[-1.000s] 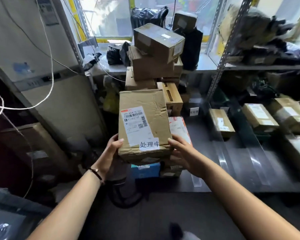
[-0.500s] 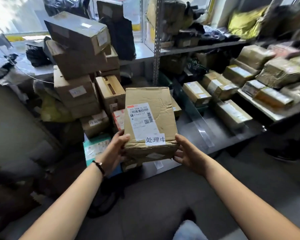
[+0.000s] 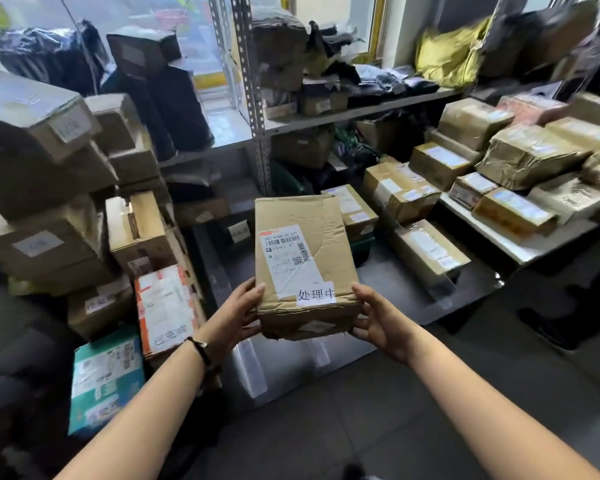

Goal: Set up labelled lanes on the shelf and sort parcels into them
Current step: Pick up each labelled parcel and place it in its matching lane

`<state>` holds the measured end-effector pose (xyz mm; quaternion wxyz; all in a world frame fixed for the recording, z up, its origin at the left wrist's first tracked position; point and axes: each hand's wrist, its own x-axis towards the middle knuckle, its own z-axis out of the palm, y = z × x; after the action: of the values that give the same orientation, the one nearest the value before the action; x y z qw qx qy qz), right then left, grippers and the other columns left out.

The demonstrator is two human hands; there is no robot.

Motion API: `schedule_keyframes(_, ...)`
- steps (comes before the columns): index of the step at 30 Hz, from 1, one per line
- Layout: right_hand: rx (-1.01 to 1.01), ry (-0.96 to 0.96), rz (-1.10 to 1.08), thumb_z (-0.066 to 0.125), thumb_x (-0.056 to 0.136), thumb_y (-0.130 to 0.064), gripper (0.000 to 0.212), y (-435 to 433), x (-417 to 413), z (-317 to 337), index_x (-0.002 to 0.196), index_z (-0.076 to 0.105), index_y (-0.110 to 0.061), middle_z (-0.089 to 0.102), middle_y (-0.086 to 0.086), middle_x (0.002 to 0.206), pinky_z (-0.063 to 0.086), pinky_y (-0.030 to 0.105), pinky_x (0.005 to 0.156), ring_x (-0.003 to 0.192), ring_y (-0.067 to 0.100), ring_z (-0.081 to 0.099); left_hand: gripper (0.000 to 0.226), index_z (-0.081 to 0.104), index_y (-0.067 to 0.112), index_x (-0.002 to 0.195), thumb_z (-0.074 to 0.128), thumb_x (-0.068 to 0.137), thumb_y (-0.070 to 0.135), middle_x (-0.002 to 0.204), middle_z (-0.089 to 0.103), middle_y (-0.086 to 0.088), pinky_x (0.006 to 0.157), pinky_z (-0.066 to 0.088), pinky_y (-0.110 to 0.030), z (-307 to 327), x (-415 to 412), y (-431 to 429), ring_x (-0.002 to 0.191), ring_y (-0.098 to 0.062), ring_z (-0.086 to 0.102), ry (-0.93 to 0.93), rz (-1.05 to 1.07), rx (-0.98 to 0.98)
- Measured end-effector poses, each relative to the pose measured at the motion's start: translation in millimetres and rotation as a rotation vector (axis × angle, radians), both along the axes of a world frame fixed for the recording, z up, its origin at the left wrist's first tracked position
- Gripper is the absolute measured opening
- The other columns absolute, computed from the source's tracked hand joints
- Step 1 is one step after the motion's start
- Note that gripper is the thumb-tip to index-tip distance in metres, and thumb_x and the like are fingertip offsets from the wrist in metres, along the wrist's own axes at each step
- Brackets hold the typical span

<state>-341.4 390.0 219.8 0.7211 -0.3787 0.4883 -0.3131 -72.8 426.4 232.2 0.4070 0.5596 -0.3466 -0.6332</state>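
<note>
Parcel (image 3: pixel 326 244) with a white sticker (image 3: pixel 316 294) reading 处理中 sits between our left hand (image 3: pixel 234 317) and right hand (image 3: pixel 383 323), fingers curled round its sides.

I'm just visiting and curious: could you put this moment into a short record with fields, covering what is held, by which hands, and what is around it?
Held item: creased brown cardboard parcel
Grip: left hand and right hand hold its two sides, thumbs on top
Markings: printed shipping label; small white tag with characters
Position: held up in front of the dark lower shelf
To its left: stacked boxes
To its right: taped parcels lying on the shelves
Left wrist: thin dark bracelet
</note>
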Motion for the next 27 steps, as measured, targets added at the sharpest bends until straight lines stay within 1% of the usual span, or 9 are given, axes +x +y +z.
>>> schedule_keyframes(3,0.001,0.033,0.020,0.072,0.063,-0.061,0.075,-30.9,-22.3,-5.5,0.128,0.063,-0.026,0.073,0.003,0.122,0.052,0.031,0.089,0.111,0.023,0.070,0.072,0.056,0.031,0.128,0.072,0.065,0.063,0.106,0.072,0.007,0.093,0.050,-0.034,-8.1,-20.9,-24.5,0.089,-0.006,0.068,-0.051,0.056,0.004)
schedule_keyframes(5,0.023,0.046,0.032,0.068,0.073,-0.057,0.060,-50.3,-33.7,-11.8,0.123,0.066,-0.025,0.074,0.002,0.117,0.052,0.030,0.087,0.107,0.022,0.070,0.073,0.060,0.029,0.126,0.075,0.065,0.067,0.110,0.073,0.006,0.096,0.050,-0.037,-15.8,-30.0,-35.6,0.095,-0.007,0.069,-0.081,0.088,0.012)
schedule_keyframes(6,0.040,0.040,0.021,0.066,0.078,-0.054,0.051,-55.9,-37.0,-15.4,0.120,0.068,-0.024,0.075,0.002,0.114,0.052,0.030,0.085,0.102,0.021,0.071,0.062,0.061,0.028,0.125,0.072,0.075,0.064,0.114,0.073,0.006,0.098,0.051,-0.038,-18.0,-32.1,-37.2,0.104,-0.010,0.068,-0.094,0.086,0.011)
schedule_keyframes(8,0.098,0.036,0.011,0.059,0.091,-0.048,0.038,-75.0,-43.6,-24.7,0.116,0.069,-0.021,0.075,0.004,0.108,0.052,0.031,0.084,0.094,0.020,0.070,0.035,0.062,0.025,0.124,0.059,0.095,0.045,0.119,0.072,0.005,0.097,0.052,-0.038,-26.8,-35.1,-49.7,0.113,-0.015,0.066,-0.116,0.132,0.037)
schedule_keyframes(11,0.158,0.065,0.017,0.050,0.098,-0.042,0.035,-100.5,-44.3,-35.6,0.115,0.069,-0.017,0.075,0.004,0.102,0.051,0.028,0.073,0.086,0.017,0.069,0.019,0.063,0.024,0.116,0.053,0.101,0.031,0.118,0.072,0.002,0.092,0.052,-0.037,-33.9,-32.5,-67.8,0.112,-0.020,0.067,-0.157,0.198,0.050)
schedule_keyframes(15,0.202,0.135,0.018,0.052,0.098,-0.040,0.039,-129.7,-42.0,-54.7,0.123,0.067,-0.015,0.074,0.005,0.106,0.049,0.024,0.067,0.080,0.012,0.068,0.019,0.061,0.020,0.117,0.051,0.103,0.028,0.120,0.070,-0.003,0.087,0.053,-0.034,-48.4,-18.7,-97.2,0.110,-0.023,0.067,-0.150,0.266,0.097)
schedule_keyframes(19,0.281,0.111,0.013,0.048,0.099,-0.038,0.030,-140.9,-41.7,-73.5,0.110,0.067,-0.017,0.073,-0.002,0.086,0.047,0.019,0.052,0.064,0.007,0.066,0.021,0.058,0.017,0.120,0.049,0.104,0.027,0.117,0.068,-0.004,0.084,0.050,-0.032,-61.3,-9.8,-120.1,0.103,-0.022,0.066,-0.116,0.307,0.152)
schedule_keyframes(23,0.336,0.114,-0.001,0.048,0.098,-0.037,0.027,-145.3,-42.8,-96.1,0.104,0.067,-0.020,0.071,-0.002,0.090,0.040,0.024,0.059,0.069,0.009,0.062,0.018,0.060,0.020,0.115,0.050,0.103,0.027,0.117,0.069,-0.004,0.087,0.050,-0.035,-76.7,-7.1,-129.6,0.104,-0.023,0.066,-0.111,0.298,0.208)
schedule_keyframes(27,0.371,0.133,0.024,0.059,0.087,-0.045,0.024,-144.9,-43.2,-112.8,0.086,0.066,-0.023,0.065,-0.008,0.069,0.028,0.028,0.058,0.054,0.006,0.052,0.021,0.060,0.018,0.119,0.051,0.102,0.029,0.119,0.068,-0.005,0.093,0.050,-0.039,-87.3,-7.2,-131.6,0.109,-0.024,0.066,-0.119,0.306,0.260)
